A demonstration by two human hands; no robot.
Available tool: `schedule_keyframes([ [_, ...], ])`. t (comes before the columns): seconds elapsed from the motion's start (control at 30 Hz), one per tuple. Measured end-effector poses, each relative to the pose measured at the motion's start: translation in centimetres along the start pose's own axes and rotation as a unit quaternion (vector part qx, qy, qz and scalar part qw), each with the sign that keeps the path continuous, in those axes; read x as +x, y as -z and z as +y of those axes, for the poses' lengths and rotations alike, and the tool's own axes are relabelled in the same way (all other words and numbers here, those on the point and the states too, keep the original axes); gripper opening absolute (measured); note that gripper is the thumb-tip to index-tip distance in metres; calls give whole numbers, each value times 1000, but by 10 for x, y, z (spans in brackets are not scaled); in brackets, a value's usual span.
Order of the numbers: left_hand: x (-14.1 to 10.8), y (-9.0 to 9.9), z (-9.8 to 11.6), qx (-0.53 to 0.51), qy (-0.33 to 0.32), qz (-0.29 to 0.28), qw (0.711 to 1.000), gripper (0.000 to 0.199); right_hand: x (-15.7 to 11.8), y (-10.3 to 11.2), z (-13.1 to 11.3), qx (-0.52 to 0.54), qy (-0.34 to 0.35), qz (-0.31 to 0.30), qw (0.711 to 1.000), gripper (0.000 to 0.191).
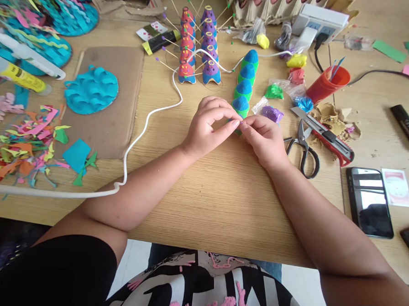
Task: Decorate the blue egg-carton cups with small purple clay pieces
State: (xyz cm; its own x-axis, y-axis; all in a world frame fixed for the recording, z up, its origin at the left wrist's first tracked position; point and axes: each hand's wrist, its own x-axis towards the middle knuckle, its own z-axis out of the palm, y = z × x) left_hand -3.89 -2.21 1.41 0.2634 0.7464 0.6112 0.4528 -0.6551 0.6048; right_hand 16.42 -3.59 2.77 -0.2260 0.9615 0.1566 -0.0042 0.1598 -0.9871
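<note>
wooden table: bare front edge; hands meet by blue-green strip.

The person wears a black, white and pale grey patterned top, its front filled with big, bold, letter-like shapes and speckled patches. Rough-edged pink shapes run along its lower part, and thin, squiggly pink lines lie higher up. Plain, wide black sleeves end above the elbows, leaving both forearms bare down to the left hand and right hand. Blue denim shows beneath the top.
</note>
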Motion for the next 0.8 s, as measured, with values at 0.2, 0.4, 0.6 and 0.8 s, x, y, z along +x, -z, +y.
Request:
schedule_keyframes([
  [0.2, 0, 0, 0, -11, 4, 0, 1000, 30, 0, 1, -1, -17, 2, -11, 1000, 55],
  [0.4, 0, -1, 0, -20, 2, -1, 1000, 29, 0, 1, 0, -17, 2, -15, 1000, 56],
  [0.6, 0, -1, -2, -15, 14, -5, 1000, 27, 0, 1, -1, -27, 3, -15, 1000, 57],
  [0.8, 0, -2, -1, -16, 27, -2, 1000, 21, 0, 1, -3, -25, 3, -15, 1000, 56],
])
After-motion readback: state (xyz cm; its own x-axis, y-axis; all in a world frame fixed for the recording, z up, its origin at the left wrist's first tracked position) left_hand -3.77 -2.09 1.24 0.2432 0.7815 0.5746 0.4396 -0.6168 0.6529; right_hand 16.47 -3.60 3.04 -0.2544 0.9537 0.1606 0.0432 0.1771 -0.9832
